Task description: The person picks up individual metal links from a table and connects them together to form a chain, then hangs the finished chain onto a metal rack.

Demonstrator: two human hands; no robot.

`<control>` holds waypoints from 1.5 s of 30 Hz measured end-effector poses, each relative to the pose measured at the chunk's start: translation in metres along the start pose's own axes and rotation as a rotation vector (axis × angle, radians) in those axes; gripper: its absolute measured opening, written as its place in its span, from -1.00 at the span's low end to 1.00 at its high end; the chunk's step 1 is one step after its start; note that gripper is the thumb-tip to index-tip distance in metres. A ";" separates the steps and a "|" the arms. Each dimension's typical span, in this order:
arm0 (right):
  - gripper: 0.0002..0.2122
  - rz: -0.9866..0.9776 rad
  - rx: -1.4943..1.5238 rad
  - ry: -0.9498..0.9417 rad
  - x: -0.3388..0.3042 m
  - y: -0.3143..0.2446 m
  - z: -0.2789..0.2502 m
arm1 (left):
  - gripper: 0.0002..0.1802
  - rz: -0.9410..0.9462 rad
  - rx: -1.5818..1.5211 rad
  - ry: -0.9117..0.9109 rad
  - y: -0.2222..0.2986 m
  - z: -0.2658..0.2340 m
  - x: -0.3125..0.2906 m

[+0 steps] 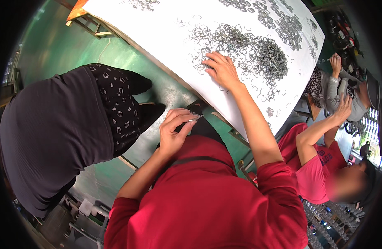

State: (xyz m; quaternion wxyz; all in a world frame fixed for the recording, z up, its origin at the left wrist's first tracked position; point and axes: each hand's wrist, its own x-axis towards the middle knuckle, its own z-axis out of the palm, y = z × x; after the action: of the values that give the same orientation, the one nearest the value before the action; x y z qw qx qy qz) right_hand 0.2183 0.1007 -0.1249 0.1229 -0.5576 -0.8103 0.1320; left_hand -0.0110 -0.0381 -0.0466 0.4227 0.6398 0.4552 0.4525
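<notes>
My left hand [174,132] is held above my lap, off the table's edge. Its fingers are pinched round a small shiny metal piece [196,118], whose exact kind I cannot make out. My right hand [223,71] reaches over the white tabletop [157,35], fingers stretched and slightly apart. Its fingertips rest at the near left side of a loose heap of bent wire hooks [232,39]. Nothing shows gripped in that hand. A denser mound of the same hooks [270,62] lies to its right, with single hooks strewn about it.
Dark metal rings or buckles [288,29] lie in clusters at the far right of the table. A person in dark clothes [58,133] bends close on my left. A person in red [319,168] sits on my right, and another in grey [344,89] farther off.
</notes>
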 end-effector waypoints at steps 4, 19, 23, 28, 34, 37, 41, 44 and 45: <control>-0.73 0.318 -0.171 0.103 0.005 0.036 -0.011 | -0.82 0.012 0.007 -0.062 0.008 -0.004 0.010; -0.82 0.192 -0.135 0.118 0.050 0.009 0.003 | -0.83 0.024 -0.006 -0.031 0.011 0.007 0.010; -0.83 0.325 0.024 0.105 0.053 0.019 -0.018 | -0.83 0.002 -0.006 -0.002 0.011 0.006 0.010; -0.92 0.293 0.082 0.003 0.059 0.005 -0.014 | -0.82 -0.009 0.009 0.008 0.011 0.006 0.008; -0.89 0.331 -0.052 -0.105 0.076 0.005 0.005 | -0.81 -0.003 0.032 0.028 0.010 0.006 0.010; -0.83 0.263 -0.128 -0.012 0.070 0.009 0.008 | -0.81 -0.003 0.080 0.023 0.012 0.005 0.011; -0.83 0.441 0.350 0.035 0.041 -0.004 -0.021 | -0.83 -0.148 -0.071 0.026 0.013 0.004 0.008; -0.84 0.409 0.843 0.192 0.001 -0.016 -0.025 | -0.81 -0.141 -0.115 0.026 0.007 0.003 0.008; -0.81 0.419 1.022 0.210 -0.013 -0.033 -0.033 | -0.80 -0.105 -0.092 0.033 0.007 0.002 0.009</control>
State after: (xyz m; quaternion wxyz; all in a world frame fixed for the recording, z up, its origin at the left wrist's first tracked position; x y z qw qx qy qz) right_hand 0.2057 0.0793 -0.0828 0.4288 -0.5863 -0.4987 0.4730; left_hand -0.0064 -0.0315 -0.0387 0.4673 0.5874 0.4736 0.4607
